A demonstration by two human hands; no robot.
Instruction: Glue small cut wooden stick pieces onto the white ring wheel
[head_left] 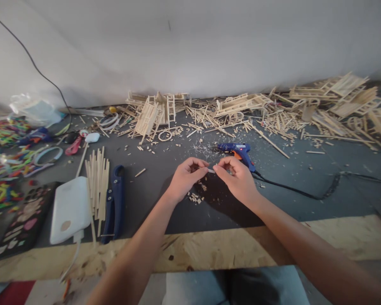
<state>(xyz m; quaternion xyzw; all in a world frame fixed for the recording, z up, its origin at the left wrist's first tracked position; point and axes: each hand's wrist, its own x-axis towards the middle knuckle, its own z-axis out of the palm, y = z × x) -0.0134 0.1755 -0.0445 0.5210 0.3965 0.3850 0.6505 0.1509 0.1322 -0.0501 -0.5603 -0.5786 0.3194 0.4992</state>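
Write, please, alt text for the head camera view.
The left hand and the right hand pinch a small wooden stick together above a dark table. A blue glue gun lies just behind, with stick piles by the wall.

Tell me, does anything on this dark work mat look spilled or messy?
Yes. Short cut wooden stick bits lie scattered under the left hand, and loose sticks sprawl along the wall behind the blue glue gun.

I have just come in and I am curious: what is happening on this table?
A person holds a small wooden stick piece between both hands, left hand and right hand, above the dark table. A blue glue gun lies just behind, a bundle of sticks and blue cutters to the left.
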